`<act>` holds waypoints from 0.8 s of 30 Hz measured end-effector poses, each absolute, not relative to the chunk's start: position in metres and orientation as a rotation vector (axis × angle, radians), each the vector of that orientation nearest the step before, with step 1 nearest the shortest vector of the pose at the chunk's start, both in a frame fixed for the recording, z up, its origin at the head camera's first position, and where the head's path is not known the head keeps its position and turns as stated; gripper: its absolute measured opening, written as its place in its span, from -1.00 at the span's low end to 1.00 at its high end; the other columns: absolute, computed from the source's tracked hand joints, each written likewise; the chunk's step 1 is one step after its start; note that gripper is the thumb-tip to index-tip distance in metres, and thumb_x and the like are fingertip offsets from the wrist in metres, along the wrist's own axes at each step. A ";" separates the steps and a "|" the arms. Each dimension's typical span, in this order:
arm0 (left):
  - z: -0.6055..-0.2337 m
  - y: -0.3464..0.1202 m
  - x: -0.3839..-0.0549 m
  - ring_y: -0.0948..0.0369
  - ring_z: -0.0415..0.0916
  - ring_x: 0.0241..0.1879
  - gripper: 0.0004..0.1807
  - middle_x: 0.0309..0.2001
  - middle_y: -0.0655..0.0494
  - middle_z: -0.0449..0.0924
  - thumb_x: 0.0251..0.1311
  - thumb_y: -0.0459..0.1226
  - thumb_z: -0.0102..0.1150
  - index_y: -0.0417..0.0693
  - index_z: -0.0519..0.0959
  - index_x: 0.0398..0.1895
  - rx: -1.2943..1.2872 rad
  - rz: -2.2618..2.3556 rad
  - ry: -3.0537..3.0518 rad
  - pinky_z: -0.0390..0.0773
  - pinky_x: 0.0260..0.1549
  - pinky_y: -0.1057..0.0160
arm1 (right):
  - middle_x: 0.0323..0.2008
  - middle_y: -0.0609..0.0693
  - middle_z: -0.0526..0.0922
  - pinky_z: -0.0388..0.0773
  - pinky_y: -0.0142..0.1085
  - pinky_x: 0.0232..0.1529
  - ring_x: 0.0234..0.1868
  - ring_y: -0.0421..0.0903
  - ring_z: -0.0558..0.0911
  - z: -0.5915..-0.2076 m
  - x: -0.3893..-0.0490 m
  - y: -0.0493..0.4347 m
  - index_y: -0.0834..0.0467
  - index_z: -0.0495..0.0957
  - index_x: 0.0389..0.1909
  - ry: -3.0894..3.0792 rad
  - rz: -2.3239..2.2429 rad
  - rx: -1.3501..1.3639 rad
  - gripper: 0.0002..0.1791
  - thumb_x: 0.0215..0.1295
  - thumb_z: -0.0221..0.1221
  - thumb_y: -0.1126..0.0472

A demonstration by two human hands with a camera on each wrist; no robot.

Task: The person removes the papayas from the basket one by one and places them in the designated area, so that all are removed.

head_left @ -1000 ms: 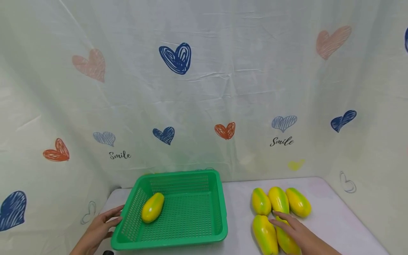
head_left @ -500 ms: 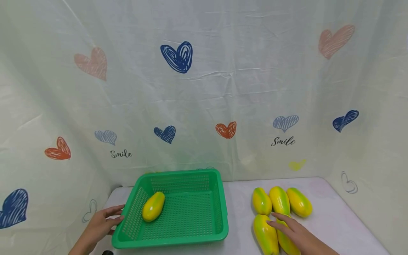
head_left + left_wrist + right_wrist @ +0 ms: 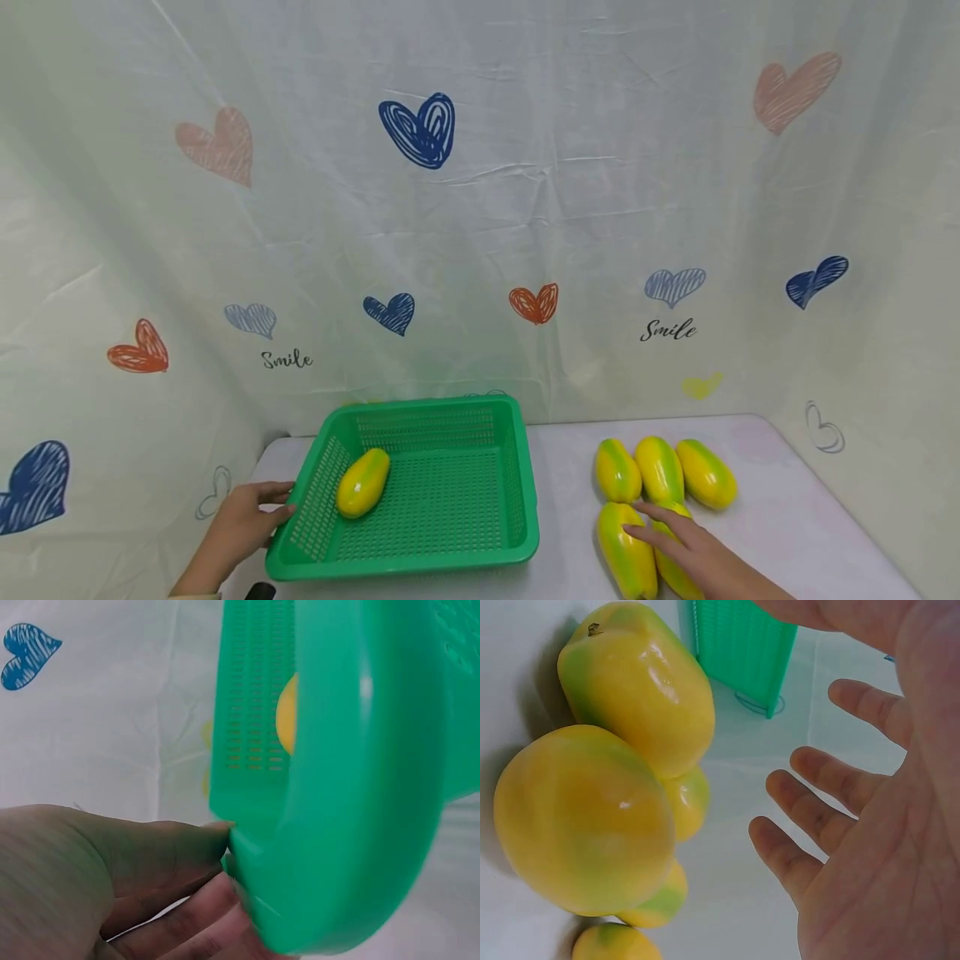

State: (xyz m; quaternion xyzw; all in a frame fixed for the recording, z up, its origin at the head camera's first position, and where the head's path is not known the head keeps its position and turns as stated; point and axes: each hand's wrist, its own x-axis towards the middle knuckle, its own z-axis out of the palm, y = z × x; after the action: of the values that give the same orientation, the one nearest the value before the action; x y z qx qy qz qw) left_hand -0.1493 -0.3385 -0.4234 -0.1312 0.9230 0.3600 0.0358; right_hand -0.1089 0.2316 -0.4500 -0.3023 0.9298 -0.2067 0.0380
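My left hand (image 3: 243, 527) is at the left side of a green plastic basket (image 3: 405, 569). In the left wrist view, the thumb (image 3: 169, 851) meets the edge of the basket's rim while the other fingers reach beneath it, pinching the rim. One yellow papaya (image 3: 363, 483) with a green stripe lies inside, toward the left. Over the near papayas on the right, my right hand (image 3: 697, 546) hovers with its fingers spread, holding nothing. Below it are a near-left papaya (image 3: 626, 554) and a partly covered papaya (image 3: 675, 575); the right wrist view shows a gap between palm and fruit.
Behind the right hand lie a papaya (image 3: 618, 471), another papaya (image 3: 660, 467) and a third papaya (image 3: 707, 475) in a row. The white table (image 3: 566, 500) backs onto a curtain (image 3: 480, 233) printed with hearts. A black object (image 3: 260, 592) shows at the bottom edge.
My right hand has drifted slightly left over the near papayas. My left thumb has moved a little closer onto the basket's rim. The basket and papayas stay in place as the head view tilts slightly.
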 end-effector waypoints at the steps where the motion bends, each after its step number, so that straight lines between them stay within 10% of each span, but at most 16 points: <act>1: -0.423 -0.339 -0.149 0.17 0.56 -0.48 -0.55 -0.16 -0.35 0.53 0.10 -0.41 0.16 -0.54 0.41 0.04 -0.402 1.119 2.830 0.60 -0.58 0.21 | 0.35 0.04 0.12 0.50 0.08 -0.12 0.12 0.03 0.37 -0.450 -0.109 0.231 -0.23 0.16 0.34 2.854 -0.628 -0.932 -0.09 -0.08 0.16 -0.43; 24: -0.430 -0.350 -0.149 0.12 0.58 -0.42 -0.39 -0.02 -0.36 0.47 0.09 -0.30 0.25 -0.49 0.34 0.16 -0.538 1.430 2.594 0.62 -0.43 0.13 | 0.40 -0.07 -0.01 0.50 0.00 -0.05 0.15 -0.07 0.31 -0.429 -0.116 0.205 -0.32 0.06 0.35 2.644 -0.756 -0.979 -0.10 -0.05 0.21 -0.35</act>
State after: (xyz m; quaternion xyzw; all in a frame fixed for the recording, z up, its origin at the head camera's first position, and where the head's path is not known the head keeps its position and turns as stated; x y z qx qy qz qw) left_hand -0.1490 -0.3501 -0.4301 -0.1782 0.8598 0.4740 0.0657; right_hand -0.1156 0.2053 -0.4295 -0.3334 0.9001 -0.2574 0.1110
